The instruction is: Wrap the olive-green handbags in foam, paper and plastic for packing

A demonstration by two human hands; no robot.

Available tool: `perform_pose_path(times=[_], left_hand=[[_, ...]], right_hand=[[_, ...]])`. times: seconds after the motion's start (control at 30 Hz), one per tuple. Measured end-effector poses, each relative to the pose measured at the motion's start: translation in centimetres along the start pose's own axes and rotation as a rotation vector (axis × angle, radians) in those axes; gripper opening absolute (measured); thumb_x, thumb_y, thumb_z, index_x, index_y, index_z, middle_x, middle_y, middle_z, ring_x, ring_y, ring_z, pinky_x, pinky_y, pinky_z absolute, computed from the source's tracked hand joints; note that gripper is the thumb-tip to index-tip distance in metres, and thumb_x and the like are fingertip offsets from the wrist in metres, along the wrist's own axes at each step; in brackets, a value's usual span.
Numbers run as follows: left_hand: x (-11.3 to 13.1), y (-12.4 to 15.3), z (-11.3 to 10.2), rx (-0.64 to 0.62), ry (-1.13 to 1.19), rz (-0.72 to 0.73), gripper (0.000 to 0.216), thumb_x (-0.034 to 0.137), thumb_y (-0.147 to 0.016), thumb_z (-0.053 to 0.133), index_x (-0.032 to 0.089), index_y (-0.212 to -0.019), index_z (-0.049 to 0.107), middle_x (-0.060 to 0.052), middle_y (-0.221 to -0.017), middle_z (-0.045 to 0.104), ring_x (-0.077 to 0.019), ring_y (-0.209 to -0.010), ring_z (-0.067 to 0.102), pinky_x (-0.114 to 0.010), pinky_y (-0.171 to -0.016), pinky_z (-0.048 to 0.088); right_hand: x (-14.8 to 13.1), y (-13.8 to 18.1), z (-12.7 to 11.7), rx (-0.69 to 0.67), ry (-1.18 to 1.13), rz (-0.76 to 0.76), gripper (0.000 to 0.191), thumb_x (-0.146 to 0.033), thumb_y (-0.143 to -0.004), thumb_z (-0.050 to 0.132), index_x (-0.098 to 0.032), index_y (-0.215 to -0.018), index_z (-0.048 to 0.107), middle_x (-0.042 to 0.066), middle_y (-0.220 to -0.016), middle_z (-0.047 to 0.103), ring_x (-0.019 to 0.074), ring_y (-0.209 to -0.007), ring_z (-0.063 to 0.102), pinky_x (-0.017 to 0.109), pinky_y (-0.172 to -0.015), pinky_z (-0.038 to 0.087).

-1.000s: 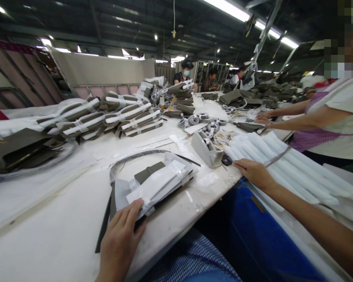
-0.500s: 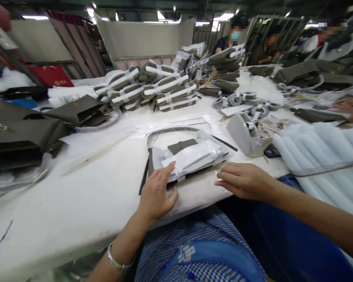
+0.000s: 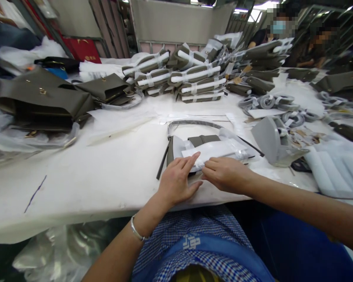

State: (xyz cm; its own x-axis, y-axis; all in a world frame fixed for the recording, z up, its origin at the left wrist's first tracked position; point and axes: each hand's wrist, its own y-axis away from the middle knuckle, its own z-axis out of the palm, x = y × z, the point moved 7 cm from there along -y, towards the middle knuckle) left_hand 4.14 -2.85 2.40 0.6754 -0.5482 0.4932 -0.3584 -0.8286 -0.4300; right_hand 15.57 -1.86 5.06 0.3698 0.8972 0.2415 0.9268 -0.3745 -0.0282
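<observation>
Mine: one left hand (image 3: 176, 182), one right hand (image 3: 228, 175). Bag (image 3: 204, 139) beneath them: one. Handle (image 3: 194, 122): one. Bracelet (image 3: 137, 228) on me: one. Gaping olive bags (image 3: 47, 92) to my left: two. Red piece (image 3: 82, 50) with gold print: one. Tape dispenser (image 3: 266, 139): one. Dark pen line (image 3: 35, 194) on my table (image 3: 106, 172): one. People (image 3: 261, 37) across from me: at least two. Face mask (image 3: 279, 27): one. Wrapped bags (image 3: 195, 75) in heap: over five. Coiled straps (image 3: 267, 102): several, exact count unclear.

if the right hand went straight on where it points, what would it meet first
Probably the left hand, just ahead of the right hand at the near edge of the bag; depth between them is unclear.
</observation>
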Motion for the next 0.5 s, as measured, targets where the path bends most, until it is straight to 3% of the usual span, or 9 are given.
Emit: perform_pose_path(times=[0.3,0.5], left_hand=[[-0.52,0.10,0.57,-0.004,-0.045,0.007,0.096,0.037,-0.076,0.081,0.022,-0.152,0.024,-0.006,-0.133,0.057,-0.0256,-0.115,0.051,-0.040,-0.102,0.045],[-0.65,0.05,1.02,0.089,-0.087,-0.012,0.077,0.030,-0.086,0.071,0.022,-0.150,0.029,-0.006,-0.123,0.062,-0.0228,-0.110,0.054,-0.037,-0.098,0.048]], right_hand=[[0.04,-0.17,-0.72,-0.074,0.060,-0.020,0.010,-0.010,-0.088,0.058,-0.015,-0.079,0.061,0.007,-0.075,0.060,0.0210,-0.071,0.054,0.031,-0.061,0.035],[0.22,-0.96,-0.35,-0.123,0.088,-0.036,0.011,-0.006,-0.084,0.057,-0.015,-0.080,0.062,0.007,-0.074,0.060,0.0205,-0.070,0.054,0.031,-0.059,0.034]])
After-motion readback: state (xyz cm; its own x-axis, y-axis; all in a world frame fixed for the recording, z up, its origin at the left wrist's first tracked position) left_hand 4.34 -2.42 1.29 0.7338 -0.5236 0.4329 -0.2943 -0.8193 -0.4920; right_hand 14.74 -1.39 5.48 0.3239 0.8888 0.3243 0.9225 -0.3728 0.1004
